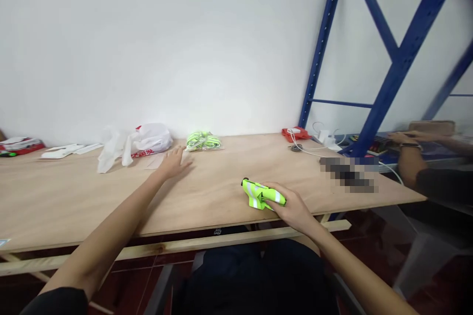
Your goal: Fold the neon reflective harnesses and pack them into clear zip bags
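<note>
My right hand [290, 205] is closed around a folded neon-yellow reflective fabric piece [254, 194] with silver-white stripes and a black bit at its far left corner. It is held at the tabletop near the front edge; whether it rests on the wood I cannot tell. Farther back on the left, my left hand [174, 163] is stretched out with fingers spread and nothing in it. Just beyond its fingertips lies a clear plastic packet [203, 141] of neon-yellow bundled material. Left of that hand sits a white plastic bag [151, 139] with red print.
The plywood table [221, 177] runs along a white wall. White papers [61, 151] lie at the left. On the right are a red-orange pouch [296, 134], white chargers [325, 139] with cables and a blue metal rack [393, 66]. Another person's arm [409, 160] is at the far right.
</note>
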`<state>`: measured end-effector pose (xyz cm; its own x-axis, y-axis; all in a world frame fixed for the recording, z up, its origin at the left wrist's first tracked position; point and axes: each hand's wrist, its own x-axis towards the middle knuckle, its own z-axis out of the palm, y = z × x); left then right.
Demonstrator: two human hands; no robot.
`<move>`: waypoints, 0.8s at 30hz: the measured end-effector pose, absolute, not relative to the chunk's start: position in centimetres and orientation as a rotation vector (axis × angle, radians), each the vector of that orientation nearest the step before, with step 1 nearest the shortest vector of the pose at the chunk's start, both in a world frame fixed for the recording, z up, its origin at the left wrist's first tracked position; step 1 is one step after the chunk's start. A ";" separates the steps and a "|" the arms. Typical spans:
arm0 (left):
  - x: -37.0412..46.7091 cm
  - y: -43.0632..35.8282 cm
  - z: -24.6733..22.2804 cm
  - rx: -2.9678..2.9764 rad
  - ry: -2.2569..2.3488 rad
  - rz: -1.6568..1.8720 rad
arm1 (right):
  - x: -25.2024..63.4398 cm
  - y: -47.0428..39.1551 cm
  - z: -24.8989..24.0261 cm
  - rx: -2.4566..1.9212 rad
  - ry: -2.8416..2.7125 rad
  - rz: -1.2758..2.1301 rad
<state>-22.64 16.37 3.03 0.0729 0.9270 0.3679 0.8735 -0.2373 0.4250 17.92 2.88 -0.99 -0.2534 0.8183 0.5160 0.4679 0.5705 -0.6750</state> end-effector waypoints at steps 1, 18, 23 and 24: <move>-23.8 16.7 3.0 2.150 1.950 0.906 | 17.9 2.9 -1.1 -1.047 -1.902 0.481; -26.8 15.9 4.2 1.760 1.837 1.141 | 18.2 3.4 -1.4 -1.096 -1.902 0.518; -24.4 15.0 5.6 1.794 1.589 1.254 | 18.1 3.3 -1.2 -1.100 -1.891 0.518; -23.7 14.7 5.9 1.844 1.534 1.296 | 18.1 3.3 -1.1 -1.103 -1.890 0.524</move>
<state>-23.73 14.71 5.92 -0.0386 0.9204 0.3890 0.5370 -0.3092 0.7849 18.13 3.29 -1.10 -0.2367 0.8517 0.4675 0.4894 0.5202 -0.6999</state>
